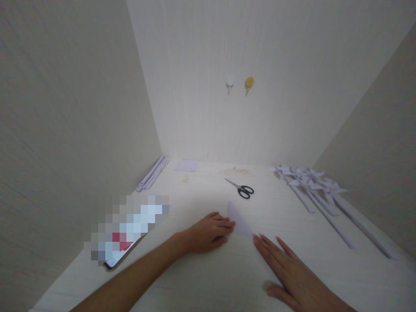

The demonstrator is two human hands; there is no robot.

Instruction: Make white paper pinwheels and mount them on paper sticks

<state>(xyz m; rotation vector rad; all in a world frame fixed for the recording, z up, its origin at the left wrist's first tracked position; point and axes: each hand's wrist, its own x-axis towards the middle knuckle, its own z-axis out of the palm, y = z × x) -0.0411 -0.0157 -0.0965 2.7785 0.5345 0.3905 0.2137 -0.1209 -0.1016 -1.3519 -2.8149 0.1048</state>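
A pale lilac paper folded into a triangle lies on the white desk. My left hand rests on the desk with its fingertips on the triangle's left edge. My right hand lies flat, palm down, fingers spread, its fingertips at the triangle's lower right corner. Neither hand grips anything.
Black-handled scissors lie beyond the paper. Several finished paper pinwheels on long paper sticks lie at the right. Rolled paper sticks and a lilac square sheet sit at the back left. A blurred phone lies at the left. Two wall hooks hang ahead.
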